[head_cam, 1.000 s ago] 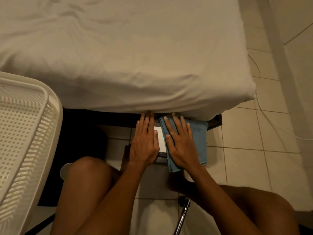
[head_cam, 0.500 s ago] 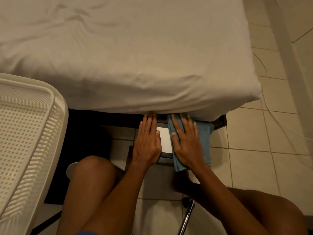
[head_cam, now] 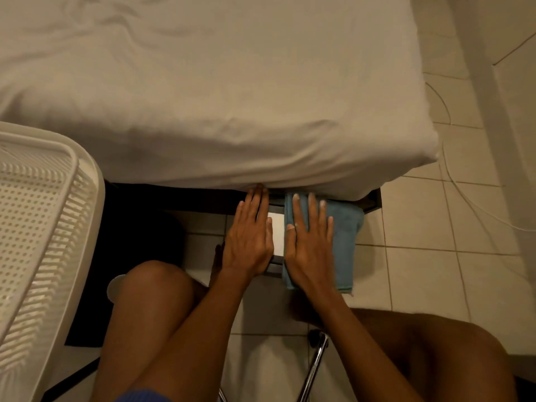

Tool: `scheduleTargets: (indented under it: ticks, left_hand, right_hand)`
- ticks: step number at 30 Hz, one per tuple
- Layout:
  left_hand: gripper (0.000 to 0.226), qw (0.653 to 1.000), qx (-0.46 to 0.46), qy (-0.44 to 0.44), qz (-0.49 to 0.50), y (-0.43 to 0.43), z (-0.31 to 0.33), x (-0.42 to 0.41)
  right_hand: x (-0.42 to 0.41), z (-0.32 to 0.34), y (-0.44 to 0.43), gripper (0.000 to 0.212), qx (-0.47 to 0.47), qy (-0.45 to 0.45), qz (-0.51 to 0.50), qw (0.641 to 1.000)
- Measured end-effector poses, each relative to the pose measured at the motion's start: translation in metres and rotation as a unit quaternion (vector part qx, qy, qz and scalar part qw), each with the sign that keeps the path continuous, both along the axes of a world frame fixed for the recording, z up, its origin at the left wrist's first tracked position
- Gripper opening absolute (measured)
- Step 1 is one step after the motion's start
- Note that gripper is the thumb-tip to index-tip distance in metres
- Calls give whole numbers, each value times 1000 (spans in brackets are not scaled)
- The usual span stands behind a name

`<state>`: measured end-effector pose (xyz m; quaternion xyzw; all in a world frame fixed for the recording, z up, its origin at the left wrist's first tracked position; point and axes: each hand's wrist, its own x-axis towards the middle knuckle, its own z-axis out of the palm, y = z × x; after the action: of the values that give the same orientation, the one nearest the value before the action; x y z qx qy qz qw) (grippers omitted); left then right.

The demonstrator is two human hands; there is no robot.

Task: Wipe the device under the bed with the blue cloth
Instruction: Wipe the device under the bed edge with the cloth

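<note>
A flat device (head_cam: 278,235) with a white top and a dark edge pokes out from under the bed (head_cam: 220,91); only a narrow strip of it shows between my hands. My left hand (head_cam: 249,237) lies flat on its left part, fingers together, fingertips touching the hanging sheet. A folded blue cloth (head_cam: 345,236) covers the device's right part. My right hand (head_cam: 310,242) presses flat on the cloth with fingers spread. The rest of the device is hidden under hands, cloth and mattress.
A white perforated plastic basket (head_cam: 43,227) stands at the left. My bare knees frame the lower view, above a chrome chair leg (head_cam: 314,369). The floor is beige tile (head_cam: 435,227), with a thin white cable (head_cam: 464,195) trailing at the right. Dark bed frame (head_cam: 374,201) shows beneath the mattress.
My right hand with the cloth has slid a little back toward me, out from under the sheet. My left hand stays flat on the device.
</note>
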<state>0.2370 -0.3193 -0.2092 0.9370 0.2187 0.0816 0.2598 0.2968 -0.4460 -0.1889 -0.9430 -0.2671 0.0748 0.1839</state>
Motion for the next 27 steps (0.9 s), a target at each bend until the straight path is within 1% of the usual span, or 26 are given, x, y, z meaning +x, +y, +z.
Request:
scheduleTargets:
  ticks: [3,8,12,15,22,27]
  left_hand:
    - [56,1000,-11,1,20,-3,0,-3]
    - [55,999,-24,5,30,-4,-2,-2]
    - [53,997,-47,-4,57,-4,-1,-3]
    - [52,996,-62,-13,62,-4,-1,-4]
    - [52,998,-53,-13,32,3,1,-3]
    - [50,996,-74,-24,53,3,0,-3]
  right_hand:
    - [0,-2,7,59,-2,-6,-2,1000]
    - [17,-2,18,57,-4,-18,-51,999]
    - [2,-5,20,59,-18,-32,-53,998]
    - [4,-4,22,58,-23,-24,-54,998]
    - [17,-5,13,60,-9,-11,-5,1000]
    - [27,-5,2,62,-5,-5,55,998]
